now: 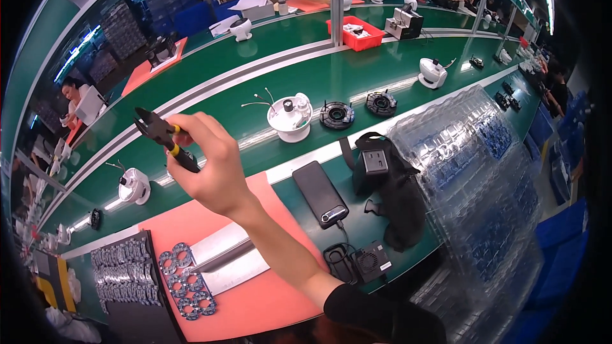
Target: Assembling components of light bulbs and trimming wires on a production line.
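Note:
My right hand is raised over the green conveyor belt, its fingers wrapped round a pair of diagonal cutters with dark jaws and black-and-yellow handles. The jaws point to the upper left, with nothing visible between them. My left hand is out of view. Below the wrist, a pink mat carries ring-shaped circuit boards and a pale metal channel-shaped piece. A white round housing with loose wires stands on the belt right of my hand; another white housing stands left of it.
Two black round parts lie on the belt. A power bank, a small black fan and a black bag lie on the right. Clear plastic trays are stacked beyond them. A metal post rises by a red bin.

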Demonstrator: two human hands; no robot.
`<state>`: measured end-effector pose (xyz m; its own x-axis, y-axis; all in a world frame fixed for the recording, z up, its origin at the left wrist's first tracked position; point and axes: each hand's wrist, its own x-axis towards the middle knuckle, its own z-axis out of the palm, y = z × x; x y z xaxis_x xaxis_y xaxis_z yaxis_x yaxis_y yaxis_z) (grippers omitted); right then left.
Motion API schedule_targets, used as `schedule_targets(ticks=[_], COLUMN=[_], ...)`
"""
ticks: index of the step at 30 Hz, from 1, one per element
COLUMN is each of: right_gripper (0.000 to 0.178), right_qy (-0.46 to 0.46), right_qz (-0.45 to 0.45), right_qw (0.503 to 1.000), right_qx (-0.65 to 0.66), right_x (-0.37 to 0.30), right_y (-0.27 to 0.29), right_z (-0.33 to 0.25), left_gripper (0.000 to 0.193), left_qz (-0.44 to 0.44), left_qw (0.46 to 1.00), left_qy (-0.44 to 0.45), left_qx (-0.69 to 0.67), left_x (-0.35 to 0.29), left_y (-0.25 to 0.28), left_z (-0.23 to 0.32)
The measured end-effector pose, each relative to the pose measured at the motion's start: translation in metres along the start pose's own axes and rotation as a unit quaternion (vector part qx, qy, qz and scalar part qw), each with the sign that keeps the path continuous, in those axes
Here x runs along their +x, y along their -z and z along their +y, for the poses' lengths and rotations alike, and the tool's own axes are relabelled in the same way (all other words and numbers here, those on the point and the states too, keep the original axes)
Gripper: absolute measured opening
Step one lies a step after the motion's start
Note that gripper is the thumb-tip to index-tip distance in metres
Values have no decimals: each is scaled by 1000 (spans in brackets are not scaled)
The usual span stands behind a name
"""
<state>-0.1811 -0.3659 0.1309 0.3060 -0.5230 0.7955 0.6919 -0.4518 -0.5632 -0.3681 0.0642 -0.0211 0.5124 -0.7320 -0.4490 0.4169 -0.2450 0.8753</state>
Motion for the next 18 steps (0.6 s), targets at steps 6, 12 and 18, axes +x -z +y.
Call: schedule_targets(ticks=[6, 12, 18], right_gripper=[34, 36, 37], right_qy=[-92, -92, -81], right_qz=[-2, -14, -9], right_qw=[996, 995, 994], right_qx=[-1, -28, -72], right_x=[-29, -32, -34], right_y=[-5, -10, -3], right_z=[16, 13, 16], left_gripper=[20, 15, 13], left_qz=[34, 14, 12], left_qw=[992, 977, 951], left_qy=[97, 197, 292], left_qx=[-72, -83, -103], left_x=[9, 19, 27], left_y=[53, 112, 166], left_z=[-72, -125, -169])
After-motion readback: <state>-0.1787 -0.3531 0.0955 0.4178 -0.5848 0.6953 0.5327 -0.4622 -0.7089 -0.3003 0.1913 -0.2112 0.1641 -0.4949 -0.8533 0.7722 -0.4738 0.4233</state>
